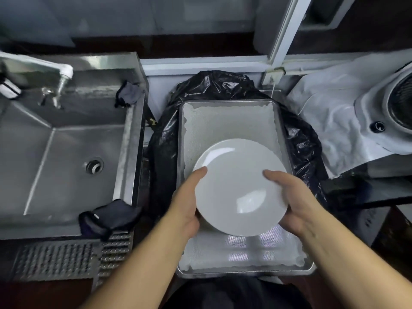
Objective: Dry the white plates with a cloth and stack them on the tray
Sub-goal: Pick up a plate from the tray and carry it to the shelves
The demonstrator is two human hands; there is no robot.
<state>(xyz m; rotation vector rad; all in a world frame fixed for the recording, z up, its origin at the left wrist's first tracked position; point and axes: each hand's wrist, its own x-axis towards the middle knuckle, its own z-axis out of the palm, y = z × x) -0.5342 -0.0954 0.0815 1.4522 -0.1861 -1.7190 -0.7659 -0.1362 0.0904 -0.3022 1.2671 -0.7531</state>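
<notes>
A round white plate (238, 186) is held face up over the near half of a metal tray (225, 121) lined with a white cloth. My left hand (187, 201) grips the plate's left rim, thumb on top. My right hand (292, 201) grips its right rim, thumb lying on the upper face. Whether the plate touches the tray lining I cannot tell. A dark cloth (109, 217) lies bunched on the sink's near right corner, apart from both hands.
The tray sits on a bin lined with a black bag (165, 139). A steel sink (66, 152) with a tap (60, 79) is at the left, another dark rag (129, 94) on its far corner. White plastic sheeting (334, 114) covers a machine at the right.
</notes>
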